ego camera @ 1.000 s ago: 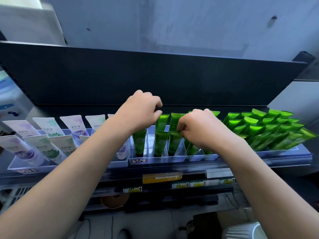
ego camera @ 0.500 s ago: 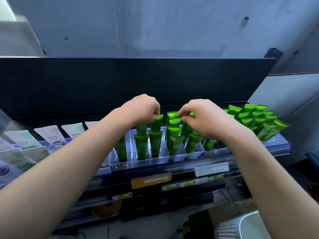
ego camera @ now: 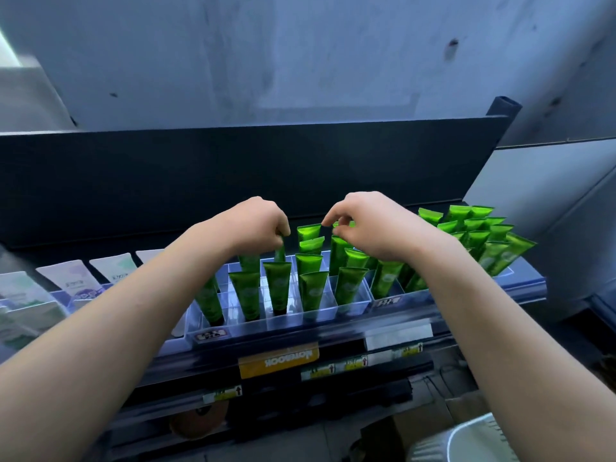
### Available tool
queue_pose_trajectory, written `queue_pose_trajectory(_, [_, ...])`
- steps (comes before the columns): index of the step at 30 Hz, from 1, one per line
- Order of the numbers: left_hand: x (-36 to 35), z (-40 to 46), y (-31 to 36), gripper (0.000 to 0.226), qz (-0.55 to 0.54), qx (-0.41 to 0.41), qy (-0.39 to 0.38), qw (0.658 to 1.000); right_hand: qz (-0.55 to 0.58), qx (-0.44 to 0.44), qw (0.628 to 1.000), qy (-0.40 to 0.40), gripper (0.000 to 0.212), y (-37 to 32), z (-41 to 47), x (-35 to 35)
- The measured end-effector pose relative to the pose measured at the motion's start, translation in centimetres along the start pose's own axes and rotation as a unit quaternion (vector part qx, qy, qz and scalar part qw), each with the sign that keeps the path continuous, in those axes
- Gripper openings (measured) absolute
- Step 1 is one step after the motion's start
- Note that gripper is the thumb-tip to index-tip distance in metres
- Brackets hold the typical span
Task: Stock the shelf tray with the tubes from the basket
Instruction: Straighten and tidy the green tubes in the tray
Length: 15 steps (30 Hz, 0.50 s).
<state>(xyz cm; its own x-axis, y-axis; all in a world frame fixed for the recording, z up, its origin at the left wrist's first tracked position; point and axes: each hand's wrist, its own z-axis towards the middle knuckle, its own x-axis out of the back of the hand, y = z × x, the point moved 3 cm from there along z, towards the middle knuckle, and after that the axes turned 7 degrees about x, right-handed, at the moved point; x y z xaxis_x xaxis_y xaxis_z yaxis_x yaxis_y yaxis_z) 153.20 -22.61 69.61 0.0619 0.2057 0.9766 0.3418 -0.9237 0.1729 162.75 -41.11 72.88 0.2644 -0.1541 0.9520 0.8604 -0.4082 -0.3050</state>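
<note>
Where fingers (ego camera: 281, 233) pinch: glossy tapered tubes (ego camera: 278, 286).

Glossy green tubes (ego camera: 278, 288) in clear plastic tray (ego camera: 353, 308)
</note>
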Motion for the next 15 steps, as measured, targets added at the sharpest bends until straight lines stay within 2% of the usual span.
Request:
queue_pose_trajectory(4, [-0.2, 0.2, -0.4, 0.017, 0.004, 0.002, 0.034, 0.999, -0.009, 0.021, 0.999, -0.034, 0.022, -0.4, 2.1, -1.1])
queue_pose_trajectory(10, [-0.5, 0.3, -1.1, 0.019, 0.029, 0.002, 0.063, 0.998, -0.033, 0.007, 0.998, -0.043, 0.010, -0.5, 3.5, -2.7])
queue_pose_trajectory(15, [-0.7, 0.4, -1.4, 0.017, 0.013, 0.000, 0.063, 0.998, -0.055, -0.010, 0.998, -0.029, 0.017, -0.4, 3.8, -2.6])
